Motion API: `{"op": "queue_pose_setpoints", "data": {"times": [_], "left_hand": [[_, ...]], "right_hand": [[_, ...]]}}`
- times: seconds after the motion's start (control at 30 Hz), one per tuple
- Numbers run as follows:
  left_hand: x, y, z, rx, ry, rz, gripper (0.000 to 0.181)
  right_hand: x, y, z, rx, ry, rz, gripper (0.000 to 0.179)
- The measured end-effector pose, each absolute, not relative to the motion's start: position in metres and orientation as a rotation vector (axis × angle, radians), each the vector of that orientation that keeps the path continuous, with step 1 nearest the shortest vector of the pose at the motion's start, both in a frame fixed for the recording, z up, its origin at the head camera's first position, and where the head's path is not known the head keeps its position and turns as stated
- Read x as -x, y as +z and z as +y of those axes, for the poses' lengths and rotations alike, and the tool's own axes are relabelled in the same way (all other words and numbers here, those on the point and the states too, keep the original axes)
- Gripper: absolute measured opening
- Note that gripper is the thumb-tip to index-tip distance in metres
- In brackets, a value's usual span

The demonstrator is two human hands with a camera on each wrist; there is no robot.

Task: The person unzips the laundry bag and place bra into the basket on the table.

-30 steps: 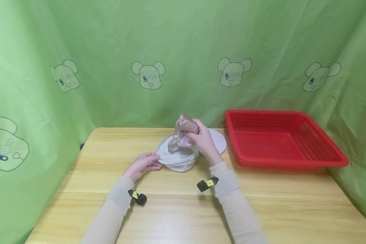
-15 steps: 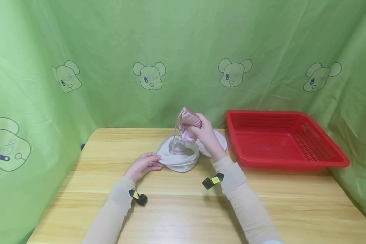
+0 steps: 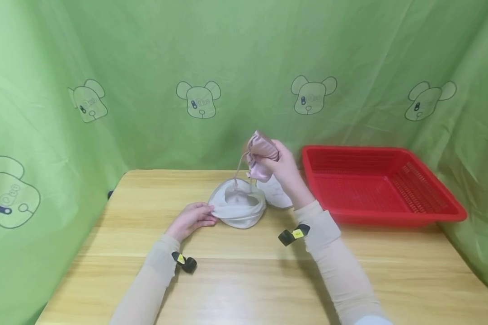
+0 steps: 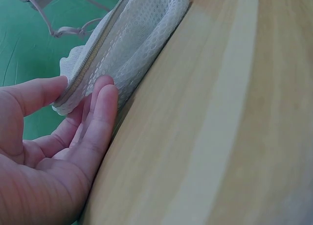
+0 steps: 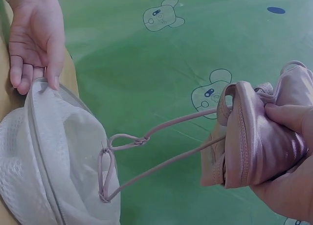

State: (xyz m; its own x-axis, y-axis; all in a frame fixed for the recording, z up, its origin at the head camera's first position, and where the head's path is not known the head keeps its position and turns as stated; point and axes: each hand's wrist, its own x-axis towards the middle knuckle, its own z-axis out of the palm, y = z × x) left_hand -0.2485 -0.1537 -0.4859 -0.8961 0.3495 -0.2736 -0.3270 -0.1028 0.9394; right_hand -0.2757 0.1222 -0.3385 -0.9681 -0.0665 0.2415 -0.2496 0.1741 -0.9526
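A round white mesh laundry bag (image 3: 240, 217) with a zip rim lies on the table, its top unzipped. My left hand (image 3: 190, 221) pinches the left edge of the bag between thumb and fingers, as the left wrist view shows at the zip rim (image 4: 93, 61). Above the bag, my right hand (image 3: 288, 170) grips a bundled pink satin garment (image 5: 259, 146) with thin straps. Those straps (image 5: 166, 122) stretch down from the bundle to the bag's opening, where their looped ends hang. Whether more lies deep inside the bag is hidden.
A large red plastic basket (image 3: 321, 215) stands at the right of the wooden table (image 3: 236, 275). Next to the bag lies a round white flap (image 3: 274, 194), partly behind the right hand. A green curtain (image 3: 252, 49) with bear-head prints surrounds the table.
My right hand has risen and moved right, drawing the pink satin garment up out of the bag; its straps now stretch below it. The left hand has stayed at the bag's edge.
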Motion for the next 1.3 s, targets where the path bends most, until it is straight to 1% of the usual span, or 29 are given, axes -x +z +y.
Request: {"op": "queue_pose_setpoints", "data": {"times": [0.53,0.93,1.3], "left_hand": [[0.250,-0.484,-0.153,-0.010,2.041,1.736,0.020],[0.249,-0.485,-0.153,0.005,2.050,1.724,0.019],[0.248,-0.485,-0.154,-0.009,2.062,1.719,0.017]], "right_hand": [[0.271,-0.309,0.141,-0.317,1.873,-2.281,0.046],[0.264,-0.285,0.169,-0.297,1.865,-2.298,0.043],[0.257,-0.264,0.202,-0.325,1.902,-2.178,0.038]]}}
